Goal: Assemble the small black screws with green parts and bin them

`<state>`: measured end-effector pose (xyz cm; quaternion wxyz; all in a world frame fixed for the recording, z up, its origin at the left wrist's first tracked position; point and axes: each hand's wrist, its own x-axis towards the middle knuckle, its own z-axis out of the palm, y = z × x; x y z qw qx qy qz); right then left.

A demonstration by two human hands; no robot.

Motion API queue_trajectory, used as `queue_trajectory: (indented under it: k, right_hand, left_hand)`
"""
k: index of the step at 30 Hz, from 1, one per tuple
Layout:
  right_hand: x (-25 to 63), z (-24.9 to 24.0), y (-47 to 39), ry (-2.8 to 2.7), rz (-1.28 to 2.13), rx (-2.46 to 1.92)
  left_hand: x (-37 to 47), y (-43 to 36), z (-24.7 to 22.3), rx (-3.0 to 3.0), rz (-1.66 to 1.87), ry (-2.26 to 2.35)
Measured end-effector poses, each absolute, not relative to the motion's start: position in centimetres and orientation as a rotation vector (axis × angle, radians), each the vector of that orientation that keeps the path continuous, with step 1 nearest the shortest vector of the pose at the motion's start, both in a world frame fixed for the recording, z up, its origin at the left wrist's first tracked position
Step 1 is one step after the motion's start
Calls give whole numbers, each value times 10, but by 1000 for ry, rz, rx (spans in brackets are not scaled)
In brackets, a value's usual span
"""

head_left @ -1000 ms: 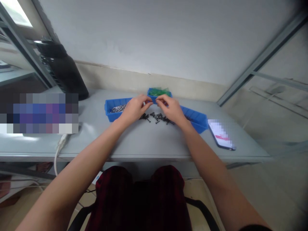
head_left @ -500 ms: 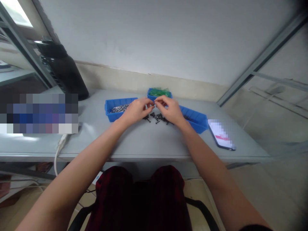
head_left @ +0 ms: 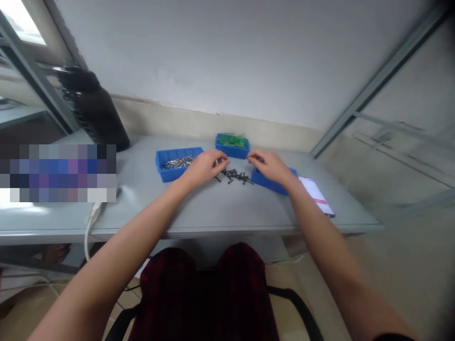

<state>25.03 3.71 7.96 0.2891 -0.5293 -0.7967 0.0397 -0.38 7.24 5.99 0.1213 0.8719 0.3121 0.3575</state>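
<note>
My left hand [head_left: 208, 166] hovers between the left blue bin [head_left: 164, 173] and a pile of black screws [head_left: 236, 176], thumb and fingertips pinched together. Whatever sits in that pinch is too small to make out. Over the right blue bin [head_left: 272, 182] is my right hand [head_left: 272, 166], its thumb and index finger closed towards each other just right of the pile. Any item at those fingertips cannot be made out either. Silvery metal pieces [head_left: 177, 162] fill part of the left bin. My right hand and wrist hide the inside of the right bin.
A smaller blue bin [head_left: 232, 150] with green plastic bags [head_left: 232, 140] stands near the wall. To the right lies a phone [head_left: 316, 196]. A tall black bottle [head_left: 97, 111] and a white cable [head_left: 93, 215] are on the left of the grey table [head_left: 213, 213].
My hands were together at the fingertips and have parted. The right one has moved right, over the right bin; the left has stayed nearly in place. The view has shifted slightly.
</note>
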Motion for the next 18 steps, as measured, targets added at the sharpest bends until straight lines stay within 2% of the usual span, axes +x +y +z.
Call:
queue_trajectory:
  k: [5,9,14,18]
  right_hand:
    - [314,77,12,-2029,-63,-1729]
    - [326,68,10,-2114,-85,-1829]
    - [300,71,27,-2064,-180,-1757]
    - [259,81,53,-1992,-206,-1451]
  left_hand:
    - [4,71,52,2664,679,801]
    - [6,69,46,2732,535,795]
    - [5,68,41,2807,487,921]
    - [6,68,39,2809,438,1047]
